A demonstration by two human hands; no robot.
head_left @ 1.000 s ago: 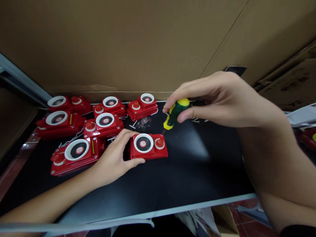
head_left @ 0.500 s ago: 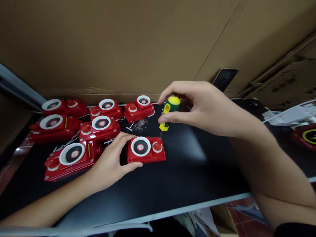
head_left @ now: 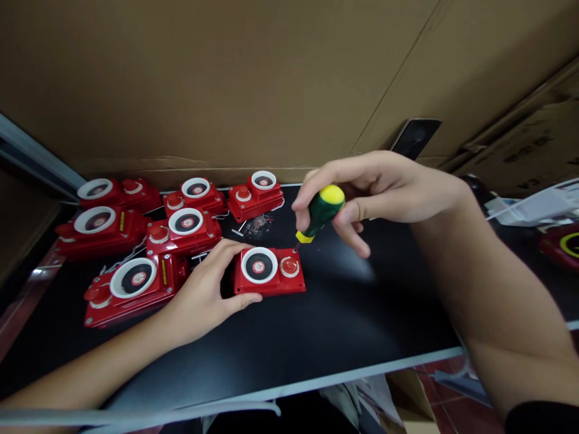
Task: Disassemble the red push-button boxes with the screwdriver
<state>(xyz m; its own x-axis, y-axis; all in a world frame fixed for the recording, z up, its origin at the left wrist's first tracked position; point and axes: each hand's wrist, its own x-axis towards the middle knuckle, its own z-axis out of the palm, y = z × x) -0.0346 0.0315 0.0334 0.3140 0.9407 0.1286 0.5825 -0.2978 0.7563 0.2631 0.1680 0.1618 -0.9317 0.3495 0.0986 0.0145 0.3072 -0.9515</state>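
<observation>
A red alarm box (head_left: 271, 287) with a white-rimmed round sounder and a small red lamp lies face up on the black tabletop. My left hand (head_left: 212, 289) grips its left end, thumb along the near side and fingers over the far side. In my right hand (head_left: 362, 187) is a screwdriver (head_left: 321, 212) with a green and yellow handle, held between the fingers and thumb. Its shaft slants down to the box's far right corner, where the tip meets a screw. The handle leans to the right.
Several similar red alarm boxes (head_left: 184, 241) with white wires stand at the left and back. A small pile of screws (head_left: 259, 225) lies behind my left hand, near a T-shaped metal piece (head_left: 239, 232). A phone (head_left: 415, 137) leans on the cardboard wall (head_left: 253, 84).
The screwdriver has gone from nearly upright to leaning right. My right hand has shifted right and its grip has loosened around the handle. My left hand still holds the alarm box.
</observation>
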